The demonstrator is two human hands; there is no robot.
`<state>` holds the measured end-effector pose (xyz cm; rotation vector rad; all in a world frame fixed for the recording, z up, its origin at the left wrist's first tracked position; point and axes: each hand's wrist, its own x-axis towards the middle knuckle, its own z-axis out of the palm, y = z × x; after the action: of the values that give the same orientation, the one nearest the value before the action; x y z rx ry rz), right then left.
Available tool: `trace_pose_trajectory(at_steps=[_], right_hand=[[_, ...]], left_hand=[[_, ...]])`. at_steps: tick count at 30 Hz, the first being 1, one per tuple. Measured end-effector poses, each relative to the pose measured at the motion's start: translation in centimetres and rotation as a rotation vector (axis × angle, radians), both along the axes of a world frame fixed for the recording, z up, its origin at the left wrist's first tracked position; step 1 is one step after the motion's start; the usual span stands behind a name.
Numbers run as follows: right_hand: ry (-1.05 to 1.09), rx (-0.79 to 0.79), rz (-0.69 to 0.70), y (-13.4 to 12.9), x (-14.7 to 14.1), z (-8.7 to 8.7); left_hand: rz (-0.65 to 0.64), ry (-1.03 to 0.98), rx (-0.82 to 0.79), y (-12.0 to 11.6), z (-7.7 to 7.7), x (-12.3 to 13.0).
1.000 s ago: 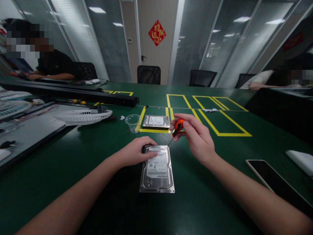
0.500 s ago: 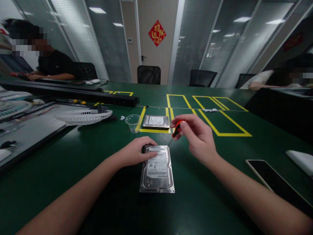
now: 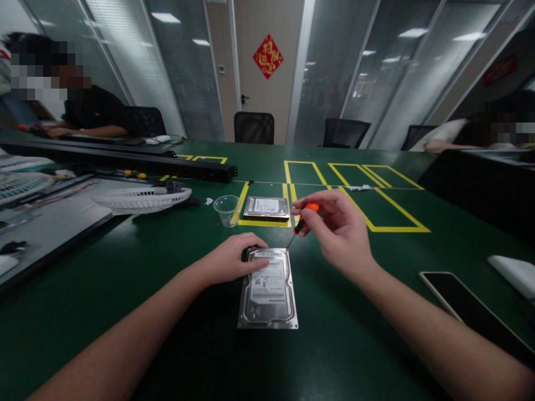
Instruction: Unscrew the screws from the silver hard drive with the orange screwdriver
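A silver hard drive point(image 3: 270, 298) with a white label lies flat on the green table before me. My left hand point(image 3: 234, 258) grips its far left end, thumb across the label and fingers over the far edge. In my right hand point(image 3: 338, 228) is a small orange-and-black screwdriver point(image 3: 301, 223), held tilted between thumb and fingers. Its thin tip meets the drive's far right corner; any screw there is too small to make out. Just beyond stand a second hard drive point(image 3: 266, 207) inside a yellow tape outline and a clear plastic cup point(image 3: 228, 210).
A phone point(image 3: 472, 312) lies at the right, near a white object point(image 3: 512, 275). On the left are a white slotted part point(image 3: 142, 196), a grey panel point(image 3: 83, 223) and long black bars point(image 3: 125, 161). A black box-like shape point(image 3: 480, 184) stands right. People sit at both far sides.
My right hand has turned the screwdriver a little, its fingers shifting and the orange handle end showing more. My left hand and the drive stay in place.
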<state>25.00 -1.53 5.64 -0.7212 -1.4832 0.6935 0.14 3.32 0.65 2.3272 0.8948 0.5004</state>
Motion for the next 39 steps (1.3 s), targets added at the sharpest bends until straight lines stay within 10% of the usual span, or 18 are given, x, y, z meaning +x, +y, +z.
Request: trace_pose_trajectory(at_steps=[39], right_hand=[[-0.005,0.017,-0.079,0.06,0.01,0.17]], left_hand=[[-0.004,-0.010,-0.002,0.03,-0.18,-0.09]])
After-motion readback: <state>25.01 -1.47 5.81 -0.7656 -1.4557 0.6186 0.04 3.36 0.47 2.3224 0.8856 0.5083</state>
